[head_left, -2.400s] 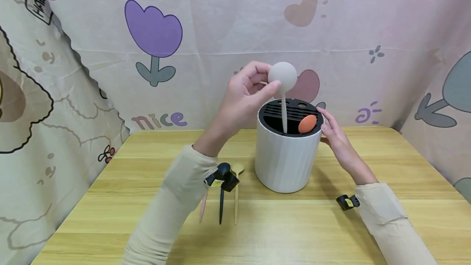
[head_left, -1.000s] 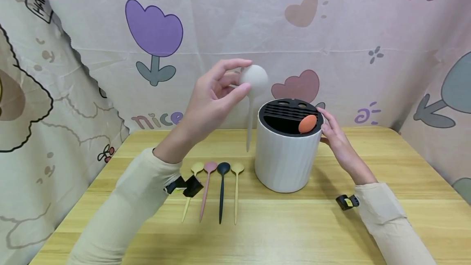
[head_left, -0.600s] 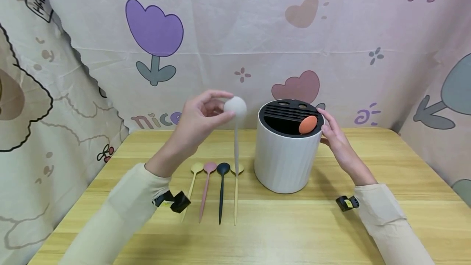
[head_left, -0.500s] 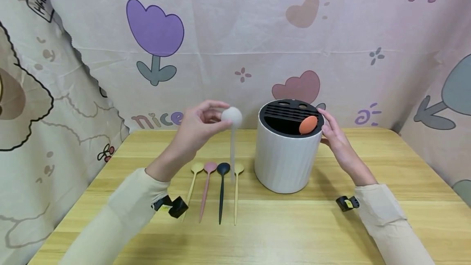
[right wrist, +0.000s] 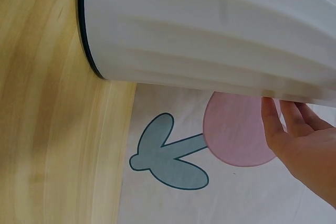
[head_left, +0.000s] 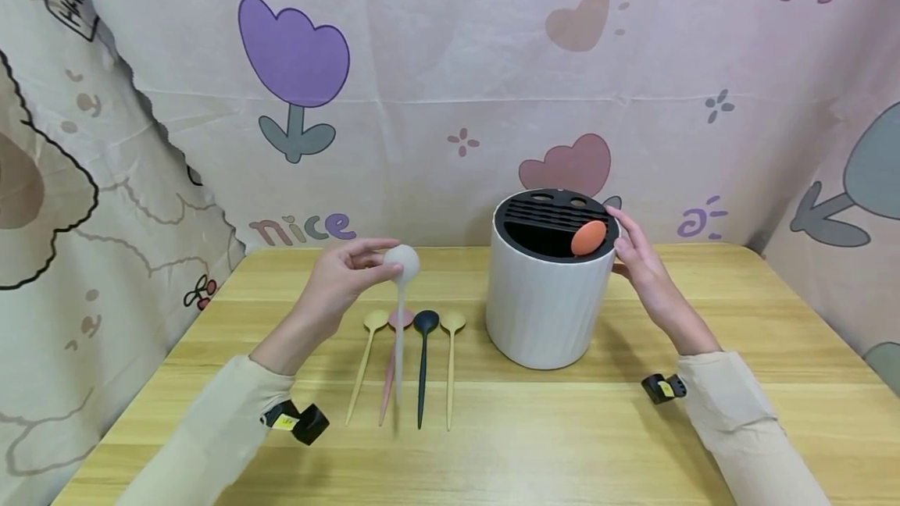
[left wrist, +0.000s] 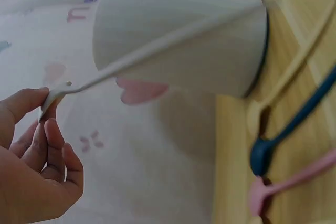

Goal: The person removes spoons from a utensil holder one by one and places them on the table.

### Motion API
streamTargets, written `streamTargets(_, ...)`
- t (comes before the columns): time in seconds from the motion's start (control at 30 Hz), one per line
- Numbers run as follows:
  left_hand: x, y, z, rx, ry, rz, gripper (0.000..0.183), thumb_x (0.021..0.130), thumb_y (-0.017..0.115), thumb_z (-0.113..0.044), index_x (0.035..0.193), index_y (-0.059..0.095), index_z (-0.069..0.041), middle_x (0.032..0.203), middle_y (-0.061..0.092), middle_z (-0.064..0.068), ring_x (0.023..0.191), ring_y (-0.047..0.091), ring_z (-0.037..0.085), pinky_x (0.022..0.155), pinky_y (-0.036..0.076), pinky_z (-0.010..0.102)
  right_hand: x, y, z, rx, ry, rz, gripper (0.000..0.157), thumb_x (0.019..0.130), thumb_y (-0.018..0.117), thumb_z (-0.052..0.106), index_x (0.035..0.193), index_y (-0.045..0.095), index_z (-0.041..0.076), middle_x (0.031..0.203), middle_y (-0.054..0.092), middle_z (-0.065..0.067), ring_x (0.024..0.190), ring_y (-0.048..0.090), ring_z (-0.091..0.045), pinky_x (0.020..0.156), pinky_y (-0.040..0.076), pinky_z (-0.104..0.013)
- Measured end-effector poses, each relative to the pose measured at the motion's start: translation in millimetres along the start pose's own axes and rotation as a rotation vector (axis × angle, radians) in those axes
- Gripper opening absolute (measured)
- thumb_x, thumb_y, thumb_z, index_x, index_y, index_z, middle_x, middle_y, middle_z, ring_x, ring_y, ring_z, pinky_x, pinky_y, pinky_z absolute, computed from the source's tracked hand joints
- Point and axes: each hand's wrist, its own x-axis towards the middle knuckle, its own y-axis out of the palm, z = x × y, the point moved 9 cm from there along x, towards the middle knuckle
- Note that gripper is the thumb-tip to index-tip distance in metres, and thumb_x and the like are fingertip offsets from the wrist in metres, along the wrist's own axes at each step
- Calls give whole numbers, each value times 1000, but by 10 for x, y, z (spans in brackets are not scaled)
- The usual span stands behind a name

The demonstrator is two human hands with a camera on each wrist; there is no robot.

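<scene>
My left hand [head_left: 336, 281] pinches a white spoon [head_left: 402, 263] by its bowl, between thumb and fingers. The spoon's handle hangs down in front of a pink spoon [head_left: 387, 381] on the table. Beside it lie a yellow spoon [head_left: 362, 369], a black spoon [head_left: 423, 369] that looks dark blue in the left wrist view, and another yellow spoon [head_left: 451, 373]. My right hand [head_left: 650, 276] touches the upper right side of a white ribbed utensil holder [head_left: 541, 311] with its fingertips. An orange spoon [head_left: 588, 238] stands in the front slot of the holder's black slotted top.
The wooden table [head_left: 562, 443] bears the holder and the row of spoons. A printed cloth [head_left: 422, 37] hangs behind and at both sides. Black wrist cameras sit on both sleeves.
My left hand has drawn the white spoon up out of the holder's front slot, then carried it left and down over the row of spoons. My right hand stays at the holder.
</scene>
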Motion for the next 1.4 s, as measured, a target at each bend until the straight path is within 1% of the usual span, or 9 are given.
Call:
streamTargets(0.27, -50, -262, 313, 65, -91, -21, 45, 88, 71, -12, 129, 58, 3, 88, 69, -5, 95, 59, 14, 89, 43, 32, -10, 3, 1, 26, -5, -5, 55, 104, 33, 30, 155, 17, 14, 156, 16, -18, 127, 35, -8, 89, 38, -22)
streamTargets(0.47, -45, -472, 495, 59, -118, -36, 45, 89, 70, -13, 128, 56, 4, 89, 70, -9, 89, 61, 8, 79, 47, 24, 4, 10, 7, 27, -9, 0, 56, 104, 33, 30, 155, 17, 14, 157, 15, -18, 129, 34, -9, 89, 38, -22)
streamTargets(0.57, -43, -575, 582, 28, -128, -39, 42, 90, 69, -11, 128, 57, 3, 90, 70, -9, 87, 62, 7, 76, 47, 22, 3, 15, 4, 24, -4, 3, 56, 104, 33, 30, 155, 16, 13, 157, 15, -18, 128, 34, -9, 89, 38, -22)
streamTargets(0.77, -40, -761, 792, -128, -193, -56, 21, 91, 67, -7, 110, 66, -16, 92, 69, -8, 82, 61, 6, 73, 49, 18, 18, 15, 20, 18, -6, 4, 56, 104, 33, 31, 155, 16, 14, 157, 16, -18, 128, 35, -10, 89, 38, -23)
streamTargets(0.87, -26, -833, 883, -158, -215, -54, 20, 90, 67, -6, 107, 66, -18, 92, 69, -8, 81, 60, 6, 72, 49, 18, 19, 9, 21, 19, -5, 3, 56, 104, 33, 30, 155, 16, 14, 156, 15, -18, 127, 35, -9, 89, 38, -23)
streamTargets(1.0, 8, -899, 1007, -98, -242, -30, 28, 91, 67, -9, 119, 62, -9, 94, 67, -10, 83, 58, 6, 74, 49, 20, 22, 0, 17, 24, -3, -1, 56, 104, 33, 31, 155, 16, 13, 157, 15, -18, 127, 35, -9, 90, 37, -24)
streamTargets(1.13, 44, -916, 1158, -15, -269, 43, 41, 92, 67, -13, 129, 55, -1, 99, 65, -8, 88, 59, 8, 82, 49, 26, 25, -1, 14, 27, -3, -2, 56, 104, 33, 31, 155, 17, 13, 157, 15, -18, 127, 35, -9, 90, 38, -23)
streamTargets(1.23, 69, -917, 1259, 9, -268, 102, 40, 92, 66, -14, 129, 55, -1, 100, 65, -6, 90, 60, 10, 86, 48, 30, 23, 4, 14, 21, -5, 2, 56, 104, 33, 30, 155, 17, 13, 156, 16, -18, 127, 36, -9, 90, 38, -23)
streamTargets(1.4, 109, -921, 1359, 14, -232, 152, 41, 93, 65, -12, 130, 52, 2, 101, 67, -8, 91, 60, 10, 86, 48, 31, 12, 3, 18, 21, -7, 0, 56, 104, 33, 30, 155, 17, 14, 156, 16, -18, 127, 36, -9, 89, 38, -22)
